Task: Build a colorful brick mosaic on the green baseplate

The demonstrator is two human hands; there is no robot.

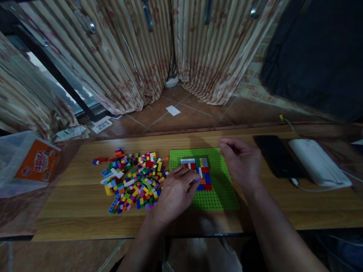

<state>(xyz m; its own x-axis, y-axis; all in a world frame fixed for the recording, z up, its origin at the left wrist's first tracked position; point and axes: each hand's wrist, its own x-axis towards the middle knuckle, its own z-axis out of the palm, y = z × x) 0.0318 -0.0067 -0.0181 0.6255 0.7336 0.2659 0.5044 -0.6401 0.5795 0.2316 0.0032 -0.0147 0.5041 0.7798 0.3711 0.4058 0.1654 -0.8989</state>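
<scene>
My left hand [176, 189] is over the left part of a green studded baseplate [219, 199], its thumb and fingers pinching a small purple toy brick [197, 180]. Beneath and beside those fingers, bricks in red, blue, white, green and grey form a flat block [205, 170] on the plate; my hand covers its left part. My right hand [243, 161] hovers by the plate's right edge with its fingers curled together. Whatever it may hold is hidden. Left of the plate spreads a heap of loose toy bricks [138, 185] in many colours.
The wooden table [70, 215] carries a black phone [276, 155] and a white device with a cable [318, 161] on the right. A clear plastic box [9, 161] with an orange label stands at the left. Curtains [134, 53] hang beyond the table.
</scene>
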